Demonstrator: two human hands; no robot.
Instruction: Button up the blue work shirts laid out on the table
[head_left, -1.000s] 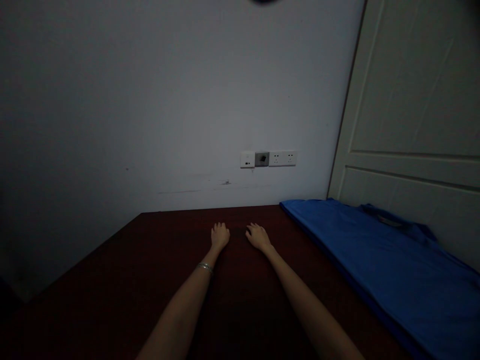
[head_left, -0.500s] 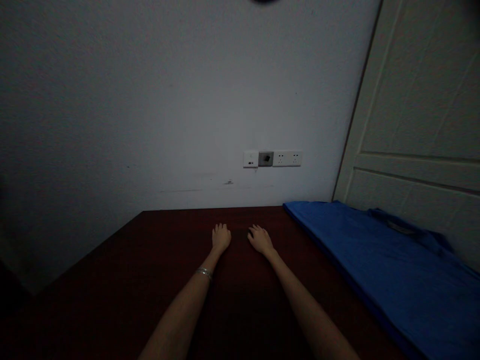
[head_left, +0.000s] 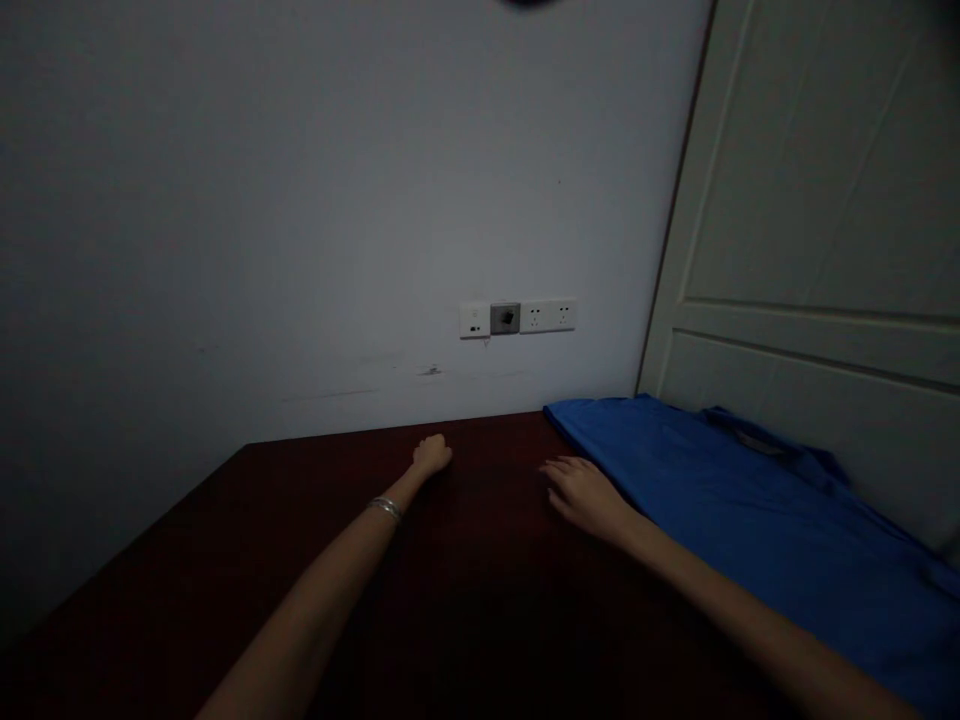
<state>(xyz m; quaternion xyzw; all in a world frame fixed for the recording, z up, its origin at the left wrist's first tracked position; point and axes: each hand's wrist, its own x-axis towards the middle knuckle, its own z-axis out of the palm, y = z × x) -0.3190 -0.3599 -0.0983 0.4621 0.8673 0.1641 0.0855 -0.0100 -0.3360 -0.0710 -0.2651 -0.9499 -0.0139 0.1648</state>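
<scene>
On the table (head_left: pixel 247 520), the cloth (head_left: pixel 720 490) lies right (wall sockets (head_left: pixel 548 315) behind)

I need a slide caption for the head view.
Left hand and right hand over a red table, the right nearer the blue cloth.

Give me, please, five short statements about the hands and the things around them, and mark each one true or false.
1. The right hand is nearer to the blue cloth than the left hand. True.
2. A bracelet is worn on the right arm. False: the bracelet is on the left arm.
3. The wall sockets are higher than the dark red table. True.
4. The blue cloth lies left of both hands. False: it lies to the right.
5. The right hand is clenched. False: its fingers are extended.
</scene>
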